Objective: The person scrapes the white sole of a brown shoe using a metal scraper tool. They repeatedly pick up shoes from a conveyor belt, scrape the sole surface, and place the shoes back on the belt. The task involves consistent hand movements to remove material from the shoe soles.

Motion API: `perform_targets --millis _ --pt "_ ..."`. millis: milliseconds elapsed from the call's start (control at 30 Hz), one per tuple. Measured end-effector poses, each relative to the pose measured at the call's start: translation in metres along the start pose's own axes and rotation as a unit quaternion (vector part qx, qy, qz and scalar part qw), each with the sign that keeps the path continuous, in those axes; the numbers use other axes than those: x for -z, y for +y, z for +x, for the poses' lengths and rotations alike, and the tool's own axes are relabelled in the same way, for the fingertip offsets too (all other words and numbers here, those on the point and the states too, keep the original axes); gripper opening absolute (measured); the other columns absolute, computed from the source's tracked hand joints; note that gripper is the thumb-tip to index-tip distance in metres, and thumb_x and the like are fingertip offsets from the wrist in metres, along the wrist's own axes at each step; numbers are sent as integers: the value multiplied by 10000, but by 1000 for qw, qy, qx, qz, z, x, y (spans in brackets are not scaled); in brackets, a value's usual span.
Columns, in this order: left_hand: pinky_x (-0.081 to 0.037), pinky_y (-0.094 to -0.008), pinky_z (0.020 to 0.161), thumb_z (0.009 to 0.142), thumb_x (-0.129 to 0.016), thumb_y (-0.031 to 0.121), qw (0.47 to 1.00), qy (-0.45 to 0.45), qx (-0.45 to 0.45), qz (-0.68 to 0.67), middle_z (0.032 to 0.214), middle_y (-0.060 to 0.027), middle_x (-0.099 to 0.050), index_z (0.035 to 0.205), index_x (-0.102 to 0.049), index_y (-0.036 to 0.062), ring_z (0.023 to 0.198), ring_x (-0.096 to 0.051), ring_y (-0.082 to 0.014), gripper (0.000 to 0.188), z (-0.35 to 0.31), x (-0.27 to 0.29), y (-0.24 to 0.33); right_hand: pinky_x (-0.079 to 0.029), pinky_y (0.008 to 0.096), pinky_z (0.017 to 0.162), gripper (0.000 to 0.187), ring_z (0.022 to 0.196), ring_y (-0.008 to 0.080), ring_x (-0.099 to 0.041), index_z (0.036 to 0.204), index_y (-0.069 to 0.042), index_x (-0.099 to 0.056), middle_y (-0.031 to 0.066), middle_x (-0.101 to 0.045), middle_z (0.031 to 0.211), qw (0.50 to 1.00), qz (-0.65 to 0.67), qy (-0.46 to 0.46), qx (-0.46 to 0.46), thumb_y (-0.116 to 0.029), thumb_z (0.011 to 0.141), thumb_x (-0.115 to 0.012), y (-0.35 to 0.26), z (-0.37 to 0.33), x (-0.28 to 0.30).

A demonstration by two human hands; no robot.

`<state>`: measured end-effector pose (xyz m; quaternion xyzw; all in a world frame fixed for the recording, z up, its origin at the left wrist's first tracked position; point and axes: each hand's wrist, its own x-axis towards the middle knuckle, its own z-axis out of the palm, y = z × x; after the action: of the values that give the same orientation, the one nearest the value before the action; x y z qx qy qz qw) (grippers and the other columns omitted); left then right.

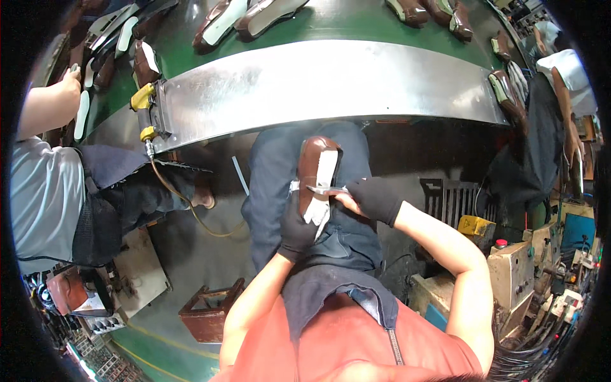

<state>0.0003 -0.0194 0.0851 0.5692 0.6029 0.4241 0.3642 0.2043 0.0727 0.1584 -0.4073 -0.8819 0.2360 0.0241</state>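
A brown leather shoe [310,164] with a whitish sole side showing rests over my lap, toe pointing away from me. My left hand [296,230], in a black glove, is closed around its near end, where a loose white piece of material [317,211] shows. In a dark glove with bare fingertips, my right hand [370,198] grips a slim metal hand tool [324,190]. The tool's tip lies across the middle of the shoe; its exact kind is too small to make out.
Ahead runs a curved metal bench edge [318,79], with several brown shoes [219,25] on the green surface behind it. A yellow-and-grey air tool [145,111] with a hose hangs at its left end. Co-workers sit left and right. A wooden stool [210,312] and a control box [511,274] flank me.
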Motion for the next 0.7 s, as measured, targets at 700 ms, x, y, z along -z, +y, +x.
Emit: perform_targets --millis 700 --pt "-468 -391 886 876 -573 247 977 -114 -95 153 1193 -257 -537 1364 -330 -17 1015 -580 -376 605 60 18 5 -452 449 597 325 687 414 -584 878 -38 -629 193 -589 739 990 97 14 104 -345 939 -545 -54 11 101"
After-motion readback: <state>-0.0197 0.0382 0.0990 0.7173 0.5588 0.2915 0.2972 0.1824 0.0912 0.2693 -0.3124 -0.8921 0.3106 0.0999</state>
